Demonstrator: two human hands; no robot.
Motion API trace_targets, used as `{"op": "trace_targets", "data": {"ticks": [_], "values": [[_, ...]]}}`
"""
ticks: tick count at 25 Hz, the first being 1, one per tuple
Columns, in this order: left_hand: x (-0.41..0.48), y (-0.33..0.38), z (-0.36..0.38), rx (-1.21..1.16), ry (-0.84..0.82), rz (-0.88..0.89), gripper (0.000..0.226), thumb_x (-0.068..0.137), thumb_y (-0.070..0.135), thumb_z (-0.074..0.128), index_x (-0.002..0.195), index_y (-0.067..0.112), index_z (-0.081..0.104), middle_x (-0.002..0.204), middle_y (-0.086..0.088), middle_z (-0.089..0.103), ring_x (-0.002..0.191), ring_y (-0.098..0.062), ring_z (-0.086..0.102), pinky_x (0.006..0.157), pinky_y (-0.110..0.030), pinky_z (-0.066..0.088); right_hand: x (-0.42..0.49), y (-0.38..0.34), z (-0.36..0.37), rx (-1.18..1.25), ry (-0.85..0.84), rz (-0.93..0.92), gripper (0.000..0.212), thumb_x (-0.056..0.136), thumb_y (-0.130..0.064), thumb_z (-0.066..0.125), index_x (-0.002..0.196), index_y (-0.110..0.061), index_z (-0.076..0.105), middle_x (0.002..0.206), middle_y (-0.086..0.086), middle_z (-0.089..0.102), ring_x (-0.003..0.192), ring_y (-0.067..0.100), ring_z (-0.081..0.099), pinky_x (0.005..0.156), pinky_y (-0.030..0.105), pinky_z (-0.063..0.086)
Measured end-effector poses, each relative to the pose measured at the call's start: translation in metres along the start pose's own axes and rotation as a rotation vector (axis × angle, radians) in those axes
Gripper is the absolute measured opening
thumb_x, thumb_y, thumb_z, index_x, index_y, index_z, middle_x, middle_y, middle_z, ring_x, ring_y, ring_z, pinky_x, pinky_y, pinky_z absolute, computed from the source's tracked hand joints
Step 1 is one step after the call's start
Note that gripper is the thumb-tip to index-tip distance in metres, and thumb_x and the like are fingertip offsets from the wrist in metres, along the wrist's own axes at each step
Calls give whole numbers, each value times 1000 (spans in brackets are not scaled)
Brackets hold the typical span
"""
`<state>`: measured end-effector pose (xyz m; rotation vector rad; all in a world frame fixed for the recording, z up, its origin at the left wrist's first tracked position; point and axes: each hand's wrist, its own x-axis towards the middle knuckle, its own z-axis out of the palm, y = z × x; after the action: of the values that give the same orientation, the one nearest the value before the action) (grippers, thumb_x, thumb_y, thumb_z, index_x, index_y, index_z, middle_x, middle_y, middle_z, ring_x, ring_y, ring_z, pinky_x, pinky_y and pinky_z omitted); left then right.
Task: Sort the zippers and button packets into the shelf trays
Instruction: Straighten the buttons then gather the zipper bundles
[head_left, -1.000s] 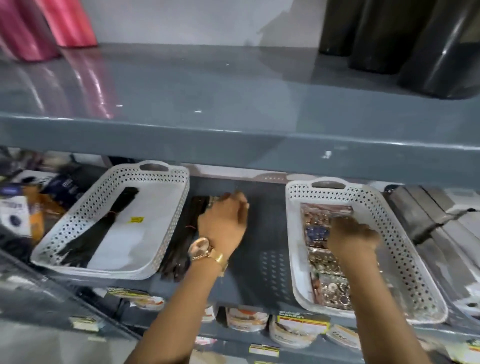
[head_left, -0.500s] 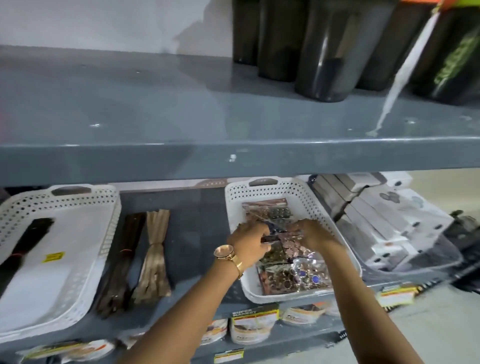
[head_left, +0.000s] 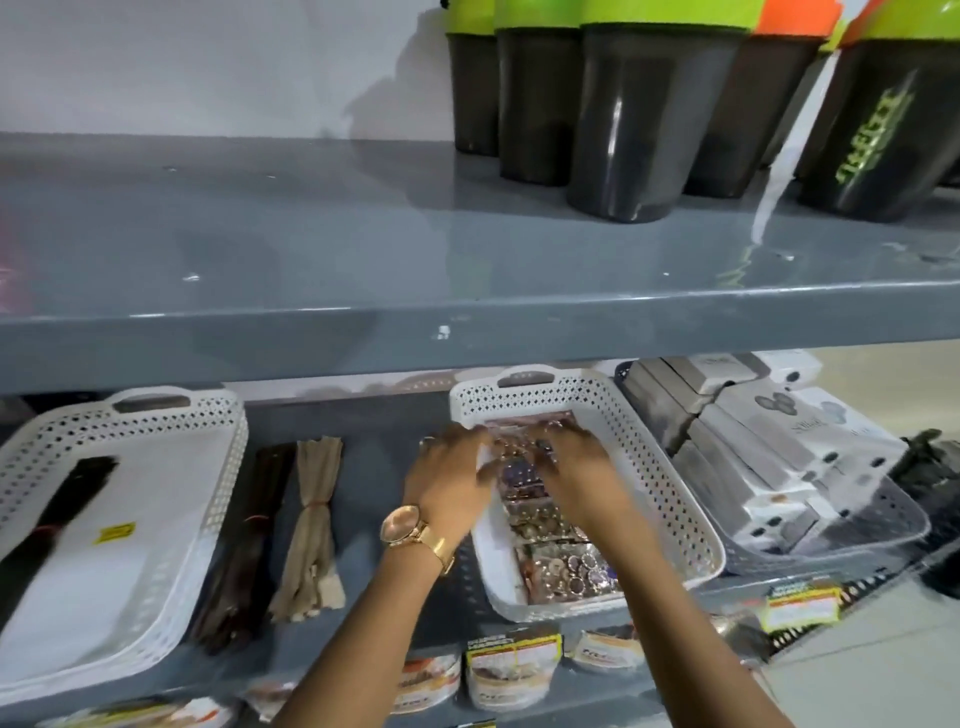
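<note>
A white perforated tray (head_left: 675, 499) on the lower shelf holds a row of clear button packets (head_left: 566, 571). My left hand (head_left: 452, 478), with a gold watch on the wrist, and my right hand (head_left: 576, 462) are both over the tray's far half, fingers down on a button packet (head_left: 519, 475) between them. To the left stands a second white tray (head_left: 208, 467) with a black zipper bundle (head_left: 57, 514) inside. Between the trays, a dark brown zipper bundle (head_left: 249, 540) and a beige zipper bundle (head_left: 311, 525) lie on the bare shelf.
The grey upper shelf (head_left: 363, 322) overhangs the trays and carries dark shaker cups (head_left: 623, 130) with green lids. White boxes (head_left: 753, 467) fill a grey basket to the right. Labelled packets (head_left: 514, 670) sit on the shelf below.
My view has swung right and up. My left hand left the zipper bundles for the right tray, and both hands then moved a button packet toward the tray's far end.
</note>
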<state>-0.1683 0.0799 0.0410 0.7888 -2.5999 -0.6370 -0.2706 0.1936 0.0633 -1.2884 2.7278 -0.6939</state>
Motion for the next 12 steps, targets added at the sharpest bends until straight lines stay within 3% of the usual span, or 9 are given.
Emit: {"op": "trace_targets", "data": {"ticks": [3,5,7,9,12], "values": [[-22,-52,-51,149,233,-109,26,90,25,55,115,19,59,115,-11,65,103,-35,62,85,-42,51,-3,-75,27,266,52,-246,21,91,-15,56,108,-10,67,107,14,71,97,31,64,89,39,52],[-39,-93,-72,273,126,-338,36,92,23,50,127,13,49,124,-15,59,110,-36,59,88,-44,50,-4,-115,61,294,-90,-247,23,93,-23,54,108,-9,65,111,13,69,104,32,61,92,37,48],[-54,-126,-75,329,-84,-554,52,94,24,46,140,2,31,137,-24,47,123,-40,51,100,-44,44,0,-143,100,174,-299,-160,33,96,-31,48,113,-7,60,121,15,63,116,33,53,96,37,45],[-64,-142,-61,390,-226,-630,57,96,20,40,144,-4,21,141,-28,41,128,-41,46,107,-45,39,5,-159,129,32,-448,-72,41,96,-39,43,120,-7,55,129,17,56,123,36,48,97,40,44],[-73,-154,-42,505,-164,-645,47,94,4,26,141,-4,27,135,-22,47,123,-38,51,100,-44,44,7,-176,161,-40,-502,25,40,92,-40,47,127,-21,53,135,12,52,125,35,48,98,42,46]]}}
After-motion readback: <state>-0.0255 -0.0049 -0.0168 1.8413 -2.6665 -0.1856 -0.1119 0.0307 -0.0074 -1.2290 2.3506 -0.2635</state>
